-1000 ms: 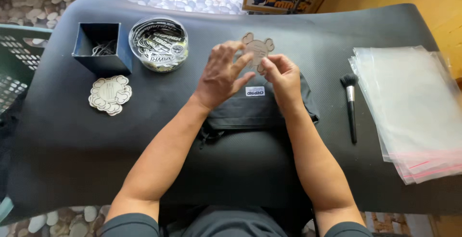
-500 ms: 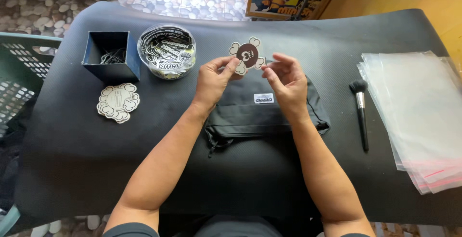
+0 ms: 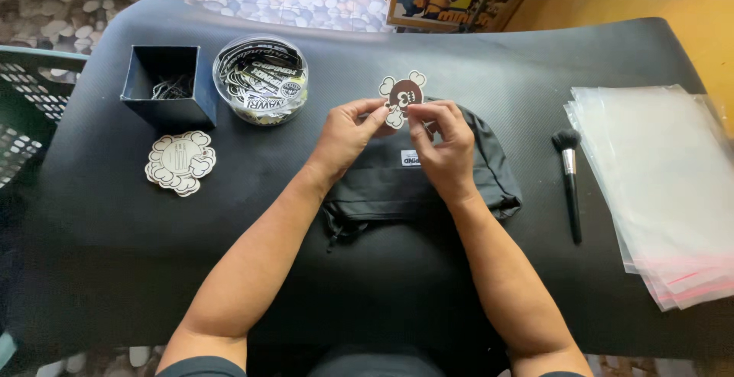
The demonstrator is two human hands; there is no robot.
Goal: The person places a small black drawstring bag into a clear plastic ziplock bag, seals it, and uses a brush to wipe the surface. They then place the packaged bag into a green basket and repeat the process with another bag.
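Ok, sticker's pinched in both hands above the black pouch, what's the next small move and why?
Probably lower the sticker onto the black pouch. The left hand and right hand both pinch its lower edge, it hangs just past the pouch's far edge, and nothing lies between them.

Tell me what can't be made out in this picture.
All in the head view:
- The black pouch: its middle is hidden under both hands.
- The dark square box: its contents are in shadow, too small to tell.
- The clear bags: cut off by the right edge.
- The green crate: cut off at left.
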